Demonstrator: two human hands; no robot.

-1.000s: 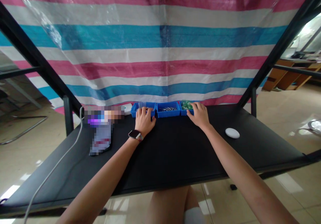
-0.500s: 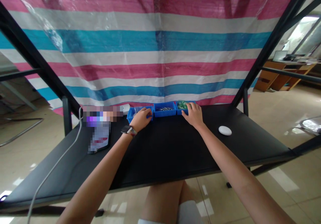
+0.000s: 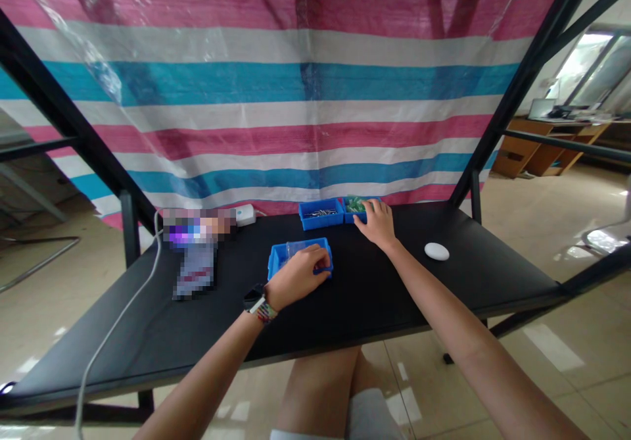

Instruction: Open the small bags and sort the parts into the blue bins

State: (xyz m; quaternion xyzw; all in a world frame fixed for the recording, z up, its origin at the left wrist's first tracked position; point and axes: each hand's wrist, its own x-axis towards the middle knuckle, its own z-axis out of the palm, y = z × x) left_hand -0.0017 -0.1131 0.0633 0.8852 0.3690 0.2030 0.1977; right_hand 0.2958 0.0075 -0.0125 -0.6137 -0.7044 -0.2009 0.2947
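Observation:
My left hand (image 3: 302, 275) is closed on the near right edge of a blue bin (image 3: 274, 261), which stands in the middle of the black table. Clear plastic shows inside this bin, partly hidden by my fingers. Farther back, my right hand (image 3: 377, 223) grips the front wall of another blue bin (image 3: 348, 218); its thumb is outside and its fingers reach over the rim. Green pieces (image 3: 353, 203) lie in that bin. Directly left of it, touching, is a third blue bin (image 3: 305, 221) with thin metal pieces (image 3: 321, 213), apart from both hands.
On the black table (image 3: 384, 295), a white oval object (image 3: 436, 251) lies to the right. At the back left are a white box (image 3: 245, 214), a blurred-out device (image 3: 197, 266) and a pale cable (image 3: 118, 321). A striped sheet (image 3: 315, 111) hangs behind, between black frame posts (image 3: 513, 98).
My left hand has drawn its blue bin toward me and slightly right, away from the row at the back. My right hand has stayed at the bin of green pieces.

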